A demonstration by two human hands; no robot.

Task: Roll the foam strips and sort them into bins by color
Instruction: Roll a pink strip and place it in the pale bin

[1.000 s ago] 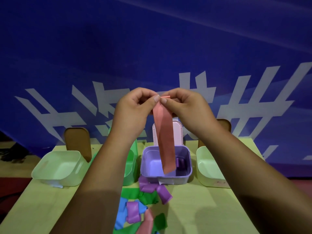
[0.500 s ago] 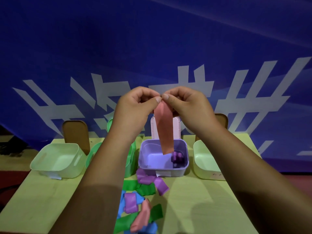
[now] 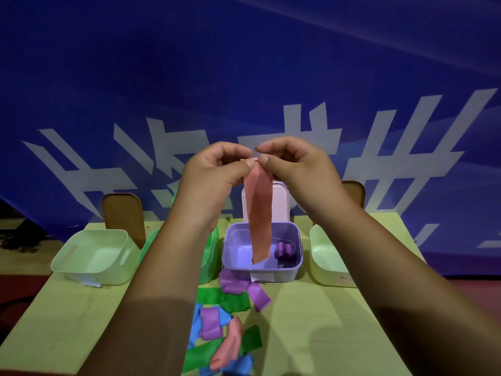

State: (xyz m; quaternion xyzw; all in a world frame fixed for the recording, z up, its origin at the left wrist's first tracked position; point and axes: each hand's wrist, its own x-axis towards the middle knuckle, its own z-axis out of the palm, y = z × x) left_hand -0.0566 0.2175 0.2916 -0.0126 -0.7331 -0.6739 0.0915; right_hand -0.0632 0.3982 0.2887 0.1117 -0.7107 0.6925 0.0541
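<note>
Head view, pink strip (image 3: 259, 213): held up in mid-air, hanging straight down from its top edge. Its free end dangles in front of the purple bin (image 3: 295, 272).
Left hand (image 3: 214, 172): pinches the top edge from 9 o'clock, between thumb and forefinger.
Right hand (image 3: 295, 169): pinches the same edge from 3 o'clock, with the two thumbs almost touching.
Step in hand: probably the very start of a roll, as only the top edge looks turned over and the rest hangs flat.
Next move: wind the edge down tightly and evenly, feeding the slack up, then keep the coil pinched so the foam cannot spring open.
Purple bin: holds purple rolls (image 3: 284, 251), and a pink lid (image 3: 282, 202) stands at its 12 o'clock.
Neighbours: a green bin (image 3: 208, 256) is at its 9 o'clock, with a pale bin (image 3: 81, 270) beyond. Another pale bin (image 3: 325, 267) is at 3 o'clock. Which one takes pink, I cannot tell.
Loose strips (image 3: 227, 329): purple, green, blue and pink ones are heaped on the table (image 3: 325, 335), at 6 o'clock from the purple bin.
</note>
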